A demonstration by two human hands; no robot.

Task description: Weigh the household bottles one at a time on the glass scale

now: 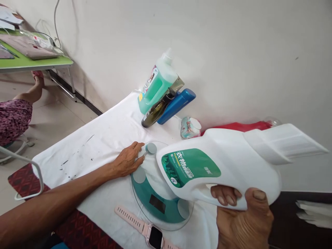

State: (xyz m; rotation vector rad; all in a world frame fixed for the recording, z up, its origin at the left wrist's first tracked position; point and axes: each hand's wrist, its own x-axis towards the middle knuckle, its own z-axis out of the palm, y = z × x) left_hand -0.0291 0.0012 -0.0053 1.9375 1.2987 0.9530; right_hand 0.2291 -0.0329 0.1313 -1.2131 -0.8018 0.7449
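My right hand (243, 214) is wrapped round the handle of a large white laundry detergent bottle (233, 155) with a green label. The bottle is tilted, its white cap pointing right and its base over a round glass scale (149, 192) with a green band and a dark display. Whether the base touches the glass cannot be told. My left hand (128, 159) rests at the scale's far-left rim, thumb and fingers apart, holding nothing. In front of the scale lies a pink-strapped smartwatch (155, 237).
On the white cloth (85, 148) by the wall stand a green liquid bottle (155, 84), a dark bottle (157, 112), a blue bottle (177, 105) and a small patterned container (190, 128). Behind the detergent lies something red (233, 127). A green table (59, 62) and a person's leg (33, 91) are at left.
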